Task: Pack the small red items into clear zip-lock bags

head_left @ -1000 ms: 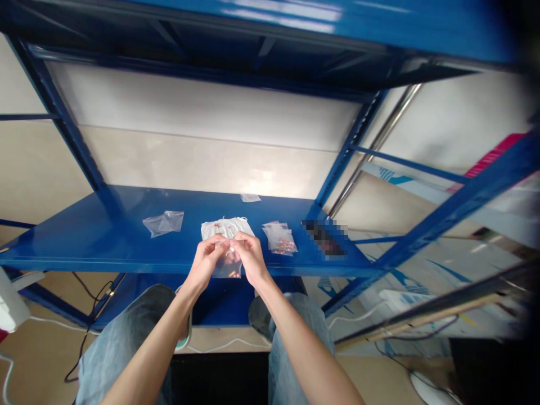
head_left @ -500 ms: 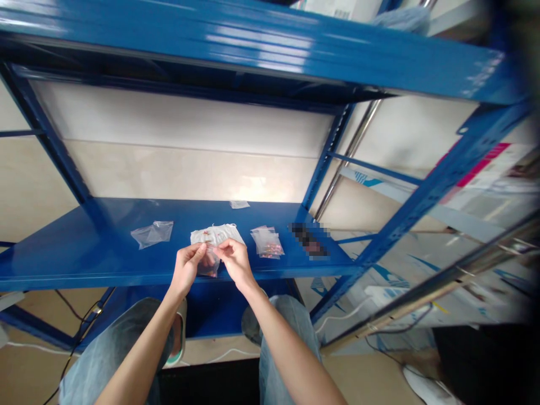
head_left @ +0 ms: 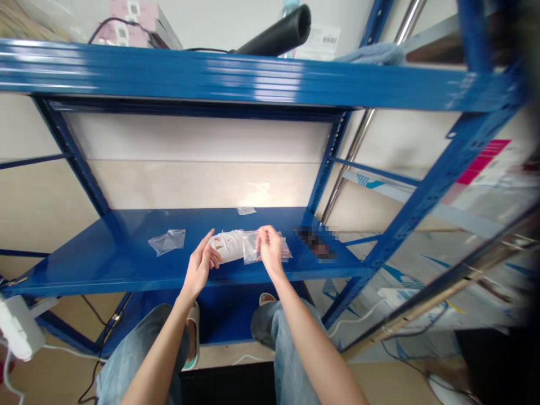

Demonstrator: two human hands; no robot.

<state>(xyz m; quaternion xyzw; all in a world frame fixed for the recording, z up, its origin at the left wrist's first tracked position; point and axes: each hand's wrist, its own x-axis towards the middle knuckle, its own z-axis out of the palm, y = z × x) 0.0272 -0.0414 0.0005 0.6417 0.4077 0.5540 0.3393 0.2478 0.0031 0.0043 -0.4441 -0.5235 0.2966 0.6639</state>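
Observation:
A white cloth pouch [head_left: 230,246] lies on the blue shelf, with small reddish pieces on top of it. My left hand [head_left: 201,260] is at its left edge, forefinger stretched out and the other fingers loosely bent, holding nothing. To the right, my right hand [head_left: 269,245] pinches a clear plastic bag [head_left: 250,249] by its upper part. This bag hangs over the pouch's right end. Beneath and beside my right hand lie more small clear bags [head_left: 286,250], partly hidden; their contents are hard to make out.
A loose clear bag [head_left: 167,242] lies on the left of the blue shelf [head_left: 126,273]. At the back is a small packet [head_left: 246,211], and to the right a blurred dark object [head_left: 315,243]. A black tube [head_left: 276,32] juts out above the upper shelf beam [head_left: 169,76].
My hands, earlier together at a clear bag over the pouch, have parted. The left has let go; the right has moved rightward towards the other bags. The view has shifted, showing more above the upper beam.

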